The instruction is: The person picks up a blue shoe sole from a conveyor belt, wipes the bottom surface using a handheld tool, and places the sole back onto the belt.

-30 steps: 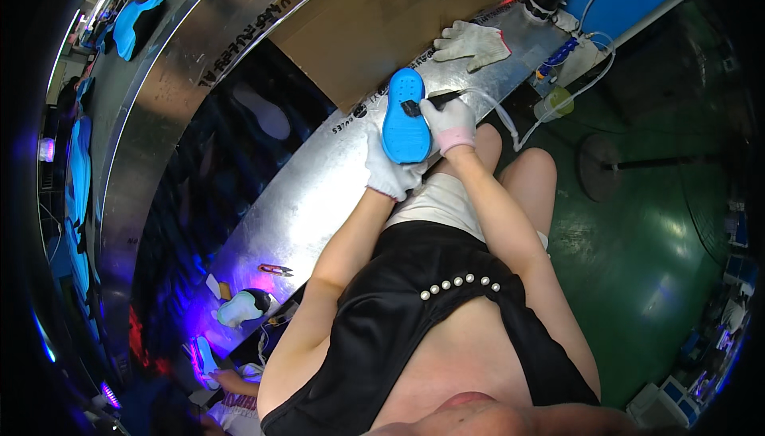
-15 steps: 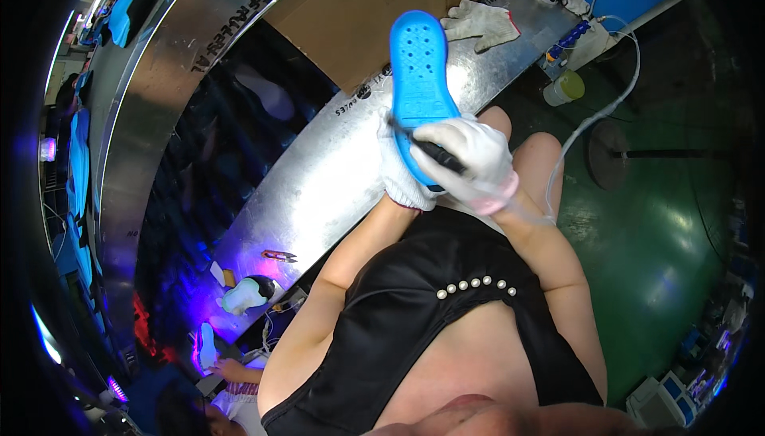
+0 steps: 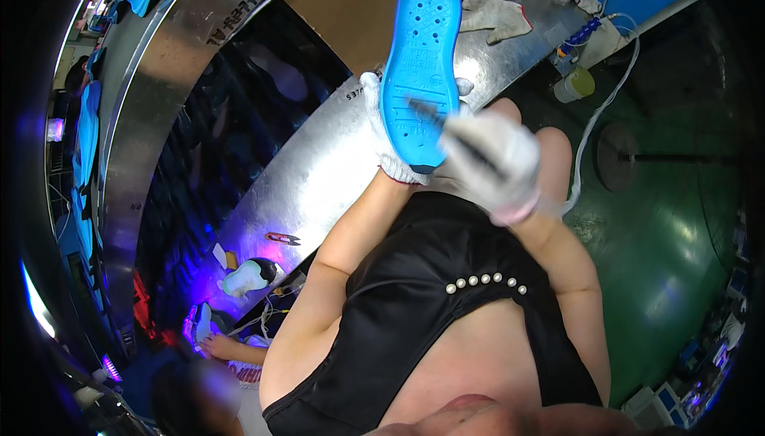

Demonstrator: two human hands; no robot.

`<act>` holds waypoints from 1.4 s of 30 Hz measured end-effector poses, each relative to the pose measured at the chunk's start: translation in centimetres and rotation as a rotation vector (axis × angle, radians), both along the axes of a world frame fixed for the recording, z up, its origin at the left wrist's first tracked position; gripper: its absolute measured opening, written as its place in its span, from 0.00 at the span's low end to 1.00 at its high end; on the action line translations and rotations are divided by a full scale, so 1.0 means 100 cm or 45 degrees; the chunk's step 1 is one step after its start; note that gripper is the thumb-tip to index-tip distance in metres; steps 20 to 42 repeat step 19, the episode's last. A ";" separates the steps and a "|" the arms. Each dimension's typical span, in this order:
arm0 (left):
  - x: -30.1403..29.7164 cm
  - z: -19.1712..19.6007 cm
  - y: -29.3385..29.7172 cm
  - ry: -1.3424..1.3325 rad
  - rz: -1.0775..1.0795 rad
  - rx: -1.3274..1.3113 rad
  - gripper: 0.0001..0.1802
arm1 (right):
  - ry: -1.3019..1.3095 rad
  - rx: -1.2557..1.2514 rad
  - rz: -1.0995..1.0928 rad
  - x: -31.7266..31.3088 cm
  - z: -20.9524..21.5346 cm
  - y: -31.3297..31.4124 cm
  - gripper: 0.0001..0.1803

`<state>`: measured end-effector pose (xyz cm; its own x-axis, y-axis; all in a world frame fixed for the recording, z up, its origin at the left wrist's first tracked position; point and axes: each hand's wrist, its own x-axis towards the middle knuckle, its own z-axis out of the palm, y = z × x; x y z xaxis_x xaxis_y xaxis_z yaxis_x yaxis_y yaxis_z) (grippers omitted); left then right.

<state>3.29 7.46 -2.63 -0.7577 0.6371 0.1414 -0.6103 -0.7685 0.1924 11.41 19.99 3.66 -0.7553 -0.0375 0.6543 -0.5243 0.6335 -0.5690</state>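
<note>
My left hand (image 3: pixel 386 147), in a white knit glove, grips a bright blue shoe sole (image 3: pixel 418 65) from beneath. Its fingers wrap around both edges, and the palm is hidden under the sole. The sole's inner face is turned up, with small holes at the toe end pointing away from me and a dark patch at the heel. My right hand (image 3: pixel 500 157), also gloved in white and blurred by motion, closes around a dark-handled brush (image 3: pixel 429 111). The brush's tip lies over the heel half of the sole; whether it touches cannot be made out.
Below the sole runs a metal bench (image 3: pixel 311 161) carrying red snips (image 3: pixel 283 238), a pale shoe part (image 3: pixel 245 278) and a loose glove (image 3: pixel 498 17). Cardboard (image 3: pixel 343 5) stands at its back. A yellow-lidded pot (image 3: pixel 575 85) is at right. Another person's hand (image 3: pixel 213 346) works at lower left.
The blue sole has moved away from me, tilting slightly to the right. My right hand with the brush has shifted a little to the right, and more of the sole's heel half shows.
</note>
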 end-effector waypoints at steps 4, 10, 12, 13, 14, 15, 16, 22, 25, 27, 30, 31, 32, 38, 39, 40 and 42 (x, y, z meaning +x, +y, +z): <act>-0.017 -0.003 -0.013 -0.136 -0.147 -0.013 0.56 | -0.412 -0.412 0.110 0.009 0.015 -0.009 0.11; -0.044 0.016 -0.026 0.066 -0.726 -0.100 0.49 | -0.048 0.610 0.419 0.012 0.010 0.012 0.14; -0.045 0.014 -0.031 -0.085 -0.578 -0.504 0.44 | -0.150 0.299 0.481 0.010 0.009 0.008 0.13; -0.047 0.020 -0.029 -0.080 -0.538 -0.688 0.40 | -0.256 0.092 0.538 0.004 0.014 0.011 0.12; -0.046 0.026 -0.026 0.066 -0.476 -0.735 0.39 | -0.450 -0.400 0.523 0.001 0.005 0.010 0.11; -0.043 0.033 -0.023 0.210 -0.410 -0.782 0.38 | -0.393 -0.221 0.508 -0.005 0.001 0.015 0.11; -0.050 0.031 -0.029 0.326 -0.432 -0.816 0.36 | -0.197 0.094 0.507 -0.005 0.002 0.012 0.12; -0.065 0.028 -0.037 0.569 -0.468 -0.869 0.33 | -0.103 0.578 0.492 0.010 0.014 0.004 0.16; -0.065 0.028 -0.037 0.569 -0.468 -0.869 0.33 | -0.103 0.578 0.492 0.010 0.014 0.004 0.16; -0.065 0.028 -0.037 0.569 -0.468 -0.869 0.33 | -0.103 0.578 0.492 0.010 0.014 0.004 0.16; -0.065 0.028 -0.037 0.569 -0.468 -0.869 0.33 | -0.103 0.578 0.492 0.010 0.014 0.004 0.16; -0.065 0.028 -0.037 0.569 -0.468 -0.869 0.33 | -0.103 0.578 0.492 0.010 0.014 0.004 0.16; -0.065 0.028 -0.037 0.569 -0.468 -0.869 0.33 | -0.103 0.578 0.492 0.010 0.014 0.004 0.16; -0.065 0.028 -0.037 0.569 -0.468 -0.869 0.33 | -0.103 0.578 0.492 0.010 0.014 0.004 0.16; -0.065 0.028 -0.037 0.569 -0.468 -0.869 0.33 | -0.103 0.578 0.492 0.010 0.014 0.004 0.16; -0.065 0.028 -0.037 0.569 -0.468 -0.869 0.33 | -0.103 0.578 0.492 0.010 0.014 0.004 0.16; -0.065 0.028 -0.037 0.569 -0.468 -0.869 0.33 | -0.103 0.578 0.492 0.010 0.014 0.004 0.16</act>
